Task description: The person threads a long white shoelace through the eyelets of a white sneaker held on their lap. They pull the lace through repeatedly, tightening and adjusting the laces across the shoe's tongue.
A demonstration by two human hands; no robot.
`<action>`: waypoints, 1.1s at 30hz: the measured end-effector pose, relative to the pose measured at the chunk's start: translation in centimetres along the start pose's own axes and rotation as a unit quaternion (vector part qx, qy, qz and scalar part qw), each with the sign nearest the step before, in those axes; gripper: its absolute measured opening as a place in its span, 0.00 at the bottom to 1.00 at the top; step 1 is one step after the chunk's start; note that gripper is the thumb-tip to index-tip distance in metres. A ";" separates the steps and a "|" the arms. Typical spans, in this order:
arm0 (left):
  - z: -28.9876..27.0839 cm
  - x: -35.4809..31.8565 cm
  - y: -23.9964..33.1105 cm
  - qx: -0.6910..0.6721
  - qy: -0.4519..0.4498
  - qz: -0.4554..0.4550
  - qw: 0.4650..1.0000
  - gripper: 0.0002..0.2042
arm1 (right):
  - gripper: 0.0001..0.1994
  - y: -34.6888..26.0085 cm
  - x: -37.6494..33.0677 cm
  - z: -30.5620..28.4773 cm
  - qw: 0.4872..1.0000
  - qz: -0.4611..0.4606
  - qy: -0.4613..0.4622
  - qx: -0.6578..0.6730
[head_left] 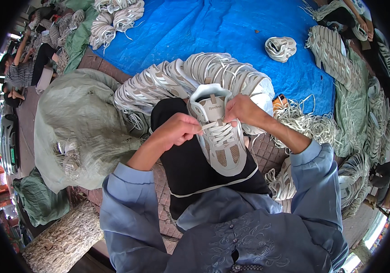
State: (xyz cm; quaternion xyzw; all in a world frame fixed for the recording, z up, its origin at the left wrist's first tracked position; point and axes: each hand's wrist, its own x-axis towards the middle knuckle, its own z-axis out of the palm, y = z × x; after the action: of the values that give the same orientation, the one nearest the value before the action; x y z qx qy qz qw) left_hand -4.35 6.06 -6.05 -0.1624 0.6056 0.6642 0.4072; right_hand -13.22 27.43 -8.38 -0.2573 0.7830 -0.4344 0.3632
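On my lap, over a black cloth [183, 170], rests a white and beige sneaker [226, 157], its toe pointing toward me and its collar away. White shoelace [222, 135] crosses its front in several rows. Pinched in my left hand [176, 131], at the shoe's left side, is a stretch of that lace near the top eyelets. My right hand [245, 111] is closed at the right upper edge, beside the tongue [214, 107]; its fingers seem to grip lace there, though they largely hide it.
Beyond my knees curves a row of stacked sneakers [158, 84] beside a blue tarp [231, 22]. A heap of loose laces [311, 120] lies at right, and a large pale sack [79, 136] at left. One sneaker [280, 48] sits on the tarp. Other people are seated at far left and upper right.
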 end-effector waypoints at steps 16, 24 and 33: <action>-4.8 -5.2 -3.2 -0.127 0.065 0.018 0.990 0.09 | 0.07 -2.1 1.1 1.5 0.958 -0.088 0.095 -0.254; -7.3 -7.6 -1.2 0.248 0.273 0.077 0.926 0.06 | 0.08 1.0 -2.2 -2.1 0.973 -0.047 0.167 -0.153; -6.0 -6.0 -2.4 0.698 0.410 0.270 0.521 0.03 | 0.02 6.1 -1.1 0.3 0.831 -0.213 0.271 -0.437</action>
State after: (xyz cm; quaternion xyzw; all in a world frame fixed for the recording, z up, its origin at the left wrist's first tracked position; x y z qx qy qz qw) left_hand -0.55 -1.75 -4.72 0.0905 0.9901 -0.0326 -0.1026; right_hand -12.86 31.03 -13.35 -0.4210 0.8842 -0.1662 -0.1151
